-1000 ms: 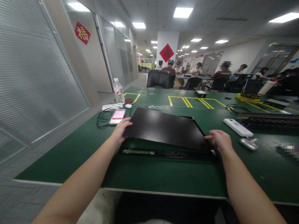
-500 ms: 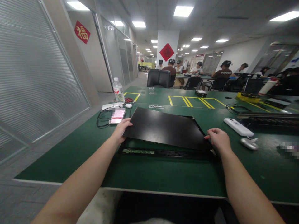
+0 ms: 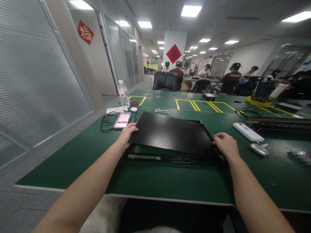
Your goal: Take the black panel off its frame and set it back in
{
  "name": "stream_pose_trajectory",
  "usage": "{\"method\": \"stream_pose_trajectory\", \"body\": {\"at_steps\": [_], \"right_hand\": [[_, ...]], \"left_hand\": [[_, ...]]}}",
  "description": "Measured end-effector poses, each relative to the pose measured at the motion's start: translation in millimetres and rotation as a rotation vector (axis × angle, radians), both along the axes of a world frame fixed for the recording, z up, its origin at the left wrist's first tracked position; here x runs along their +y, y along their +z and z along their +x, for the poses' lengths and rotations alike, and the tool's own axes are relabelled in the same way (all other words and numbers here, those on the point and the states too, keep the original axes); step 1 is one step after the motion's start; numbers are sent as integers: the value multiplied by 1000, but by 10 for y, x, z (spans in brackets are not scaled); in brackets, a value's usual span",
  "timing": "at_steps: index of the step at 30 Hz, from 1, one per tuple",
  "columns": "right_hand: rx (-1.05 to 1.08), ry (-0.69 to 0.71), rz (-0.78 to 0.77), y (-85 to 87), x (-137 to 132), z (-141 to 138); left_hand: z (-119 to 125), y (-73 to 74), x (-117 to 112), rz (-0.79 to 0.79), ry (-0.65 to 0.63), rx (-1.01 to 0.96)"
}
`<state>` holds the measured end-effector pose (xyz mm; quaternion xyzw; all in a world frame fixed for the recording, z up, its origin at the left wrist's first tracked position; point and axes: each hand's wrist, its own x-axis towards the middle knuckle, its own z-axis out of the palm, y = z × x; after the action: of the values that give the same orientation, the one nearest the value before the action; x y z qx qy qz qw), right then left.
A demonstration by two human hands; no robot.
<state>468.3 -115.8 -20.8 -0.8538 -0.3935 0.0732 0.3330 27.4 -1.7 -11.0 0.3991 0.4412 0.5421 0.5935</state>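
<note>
A flat black screen panel lies tilted over a thin black frame, its left side raised. My left hand is closed on the panel's left edge, thumb on top. At the right side, my right hand has its fingers curled and pinched at the frame's side bar, close to the panel's right corner. A strip of green circuit board shows along the front bar of the frame. The panel covers most of the frame's inside.
Left of the panel are a phone, a white power bank with a black cable, and a water bottle. To the right sit another white power bank and a silver mouse. Silver calipers lie behind the panel. People sit at far tables.
My right hand has shifted very slightly to the left. The panel and my left hand stay almost the same.
</note>
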Motion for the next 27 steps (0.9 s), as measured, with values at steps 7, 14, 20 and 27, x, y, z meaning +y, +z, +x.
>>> {"method": "stream_pose_trajectory", "body": {"at_steps": [7,14,20,27], "right_hand": [[-119,18,-60,-17,4,23],[-122,32,-60,-54,33,79],[-166,60,-79,-91,42,113],[-113,43,-94,-17,12,55]], "left_hand": [[10,6,-8,-5,12,15],[18,23,-26,2,7,18],[13,19,-21,-14,14,31],[7,-8,-7,-18,18,39]]}}
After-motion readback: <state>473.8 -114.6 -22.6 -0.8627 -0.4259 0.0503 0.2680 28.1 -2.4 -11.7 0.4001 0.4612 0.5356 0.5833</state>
